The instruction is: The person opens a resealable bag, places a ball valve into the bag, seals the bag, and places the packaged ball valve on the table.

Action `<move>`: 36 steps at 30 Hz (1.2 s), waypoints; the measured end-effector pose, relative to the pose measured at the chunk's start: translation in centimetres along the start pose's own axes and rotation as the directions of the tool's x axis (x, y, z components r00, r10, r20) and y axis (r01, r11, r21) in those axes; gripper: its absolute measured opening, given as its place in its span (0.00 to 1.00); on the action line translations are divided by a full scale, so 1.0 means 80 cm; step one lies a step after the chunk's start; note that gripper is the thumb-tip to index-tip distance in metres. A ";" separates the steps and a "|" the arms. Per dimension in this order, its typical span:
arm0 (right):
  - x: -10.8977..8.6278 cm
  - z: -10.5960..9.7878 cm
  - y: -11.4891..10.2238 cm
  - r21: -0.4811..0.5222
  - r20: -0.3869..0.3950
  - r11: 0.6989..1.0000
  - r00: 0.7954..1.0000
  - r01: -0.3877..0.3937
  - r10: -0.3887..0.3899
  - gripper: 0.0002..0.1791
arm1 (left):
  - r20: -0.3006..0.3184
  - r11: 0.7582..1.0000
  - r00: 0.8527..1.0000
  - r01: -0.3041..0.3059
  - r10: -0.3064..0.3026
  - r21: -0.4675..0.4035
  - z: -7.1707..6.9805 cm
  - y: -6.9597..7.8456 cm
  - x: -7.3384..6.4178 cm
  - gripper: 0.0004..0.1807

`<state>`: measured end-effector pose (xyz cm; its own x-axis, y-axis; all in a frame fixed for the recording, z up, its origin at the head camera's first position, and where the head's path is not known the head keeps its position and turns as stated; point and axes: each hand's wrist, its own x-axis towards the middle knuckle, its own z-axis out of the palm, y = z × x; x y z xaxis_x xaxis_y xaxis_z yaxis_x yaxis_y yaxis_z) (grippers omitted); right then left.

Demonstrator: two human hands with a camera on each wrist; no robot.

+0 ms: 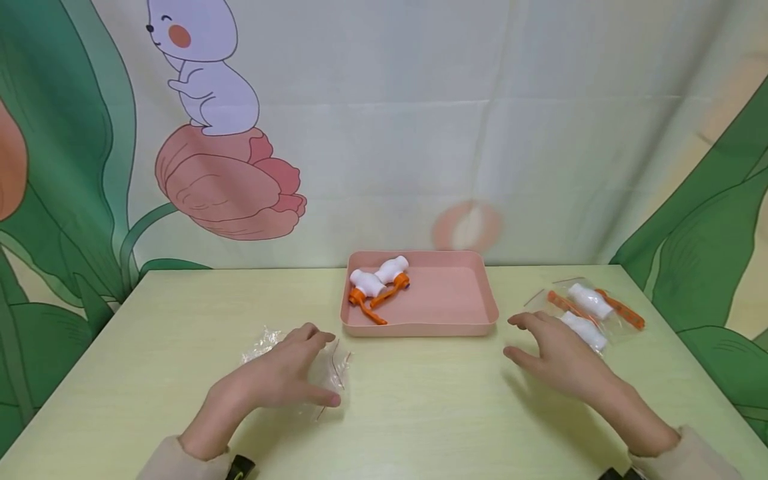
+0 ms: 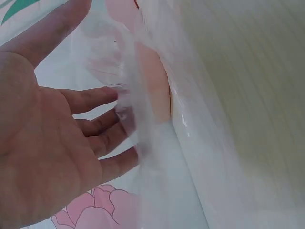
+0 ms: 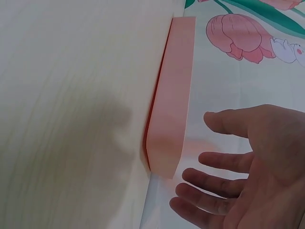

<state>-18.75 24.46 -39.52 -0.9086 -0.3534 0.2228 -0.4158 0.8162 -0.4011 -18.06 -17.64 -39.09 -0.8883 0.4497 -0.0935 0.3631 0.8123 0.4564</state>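
Observation:
My left hand (image 1: 273, 373) hovers over crumpled clear plastic bags (image 1: 262, 345) at the table's left, thumb and fingers spread apart. In the left wrist view, clear plastic (image 2: 157, 143) lies across the view by the fingertips; whether they touch it I cannot tell. My right hand (image 1: 564, 357), its fingers loosely bent with nothing between them, is in front of clear bags (image 1: 615, 323) holding white tubular pieces (image 1: 591, 301) and orange handles (image 1: 624, 311). It partly hides them. Two white tubular pieces (image 1: 367, 283) with orange lever handles (image 1: 367, 312) lie in the pink tray's left side.
The shallow pink tray (image 1: 444, 293) stands at the back middle of the pale wooden table (image 1: 420, 400), between and beyond the hands. Behind the table hangs a curtain (image 1: 372, 133) printed with a rabbit, flowers and leaves.

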 end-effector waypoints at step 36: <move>0.010 0.059 -0.087 0.551 0.137 0.834 0.987 -0.004 -0.086 0.09 | -0.090 0.959 0.954 -0.283 0.285 0.025 0.034 0.084 0.007 0.43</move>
<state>-16.77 16.34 -40.70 -0.8664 -0.4816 0.1321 -0.3652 0.4305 -0.8254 -15.36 -10.91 -38.48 -0.7697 0.6271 0.1198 0.6070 0.6606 0.4417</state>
